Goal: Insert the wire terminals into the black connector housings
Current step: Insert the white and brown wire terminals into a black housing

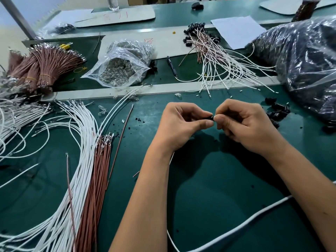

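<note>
Left hand [183, 122] pinching black connector housing [210, 118] mid-frame, right hand [241, 122] fingers curled at its end, clear bag [123, 64] of terminals upper centre

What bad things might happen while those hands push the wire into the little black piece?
The black housing is tiny and mostly hidden between the left hand and right hand, so the terminal might go in crooked or bend. The white wire trails under the forearms and could snag and tug loose. Loose black housings lie near the right hand; a bump might scatter them.
</note>
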